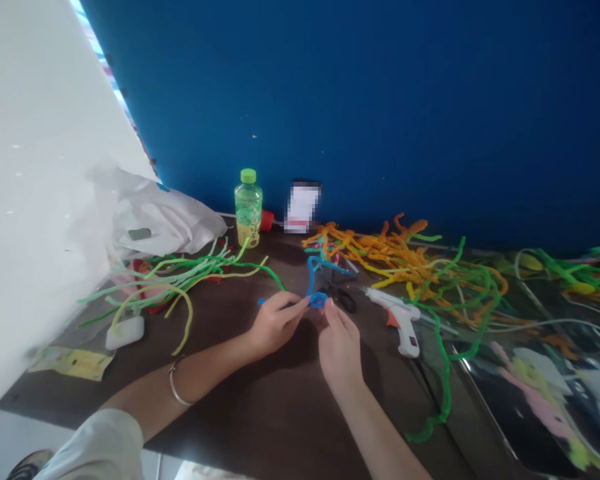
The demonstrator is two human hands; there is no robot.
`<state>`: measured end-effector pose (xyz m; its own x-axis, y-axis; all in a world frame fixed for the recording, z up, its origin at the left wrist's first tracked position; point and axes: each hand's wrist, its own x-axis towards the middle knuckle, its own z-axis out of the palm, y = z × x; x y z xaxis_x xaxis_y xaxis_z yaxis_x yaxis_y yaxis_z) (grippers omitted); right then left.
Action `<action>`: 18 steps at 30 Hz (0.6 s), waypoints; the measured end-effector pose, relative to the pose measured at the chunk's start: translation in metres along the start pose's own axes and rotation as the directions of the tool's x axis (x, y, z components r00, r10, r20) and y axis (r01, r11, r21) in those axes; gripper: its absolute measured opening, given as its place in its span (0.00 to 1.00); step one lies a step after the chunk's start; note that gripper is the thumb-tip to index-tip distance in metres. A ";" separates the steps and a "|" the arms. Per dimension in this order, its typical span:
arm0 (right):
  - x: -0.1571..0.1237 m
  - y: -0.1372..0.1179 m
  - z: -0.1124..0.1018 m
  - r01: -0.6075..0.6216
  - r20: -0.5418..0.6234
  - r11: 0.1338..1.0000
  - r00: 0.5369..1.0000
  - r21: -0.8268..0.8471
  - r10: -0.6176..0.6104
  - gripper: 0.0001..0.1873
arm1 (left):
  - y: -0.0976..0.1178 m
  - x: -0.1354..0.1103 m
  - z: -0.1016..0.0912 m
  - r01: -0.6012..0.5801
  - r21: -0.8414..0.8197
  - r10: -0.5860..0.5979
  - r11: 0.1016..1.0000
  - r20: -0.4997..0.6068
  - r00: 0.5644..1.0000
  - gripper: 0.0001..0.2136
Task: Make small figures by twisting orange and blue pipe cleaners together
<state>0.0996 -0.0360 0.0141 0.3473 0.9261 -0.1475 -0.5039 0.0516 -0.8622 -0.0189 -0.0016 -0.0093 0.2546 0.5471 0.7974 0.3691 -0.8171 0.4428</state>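
Observation:
My left hand (275, 321) and my right hand (339, 341) meet over the dark table (260, 407), both pinching a blue pipe cleaner (316, 287). The blue piece is bent into a small coil between my fingertips, with a loop rising behind it. My left wrist wears a thin metal bangle (176, 387). Black scissors (343, 295) lie just behind my right hand.
A white glue gun (400, 319) lies right of my hands. Orange and yellow pipe cleaners (395, 257) are heaped at the back, green ones (180, 277) to the left. A green-capped bottle (249, 208) stands by the blue wall, next to a white plastic bag (155, 223).

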 end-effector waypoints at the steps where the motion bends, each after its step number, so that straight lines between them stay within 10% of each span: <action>1: 0.000 -0.001 0.001 -0.064 0.013 0.996 0.998 0.064 0.064 0.09 | 0.000 -0.001 0.000 -0.007 0.013 0.007 1.000 0.006 1.000 0.15; 18: 0.002 -0.002 0.008 -0.248 -0.013 0.954 0.967 0.168 0.254 0.09 | -0.002 -0.003 -0.003 -0.027 0.065 0.019 0.997 0.119 0.993 0.16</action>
<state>0.0950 -0.0311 0.0189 0.2181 0.9039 -0.3680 -0.6995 -0.1182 -0.7048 -0.0231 -0.0021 -0.0120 0.3662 0.5494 0.7511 0.4199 -0.8178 0.3935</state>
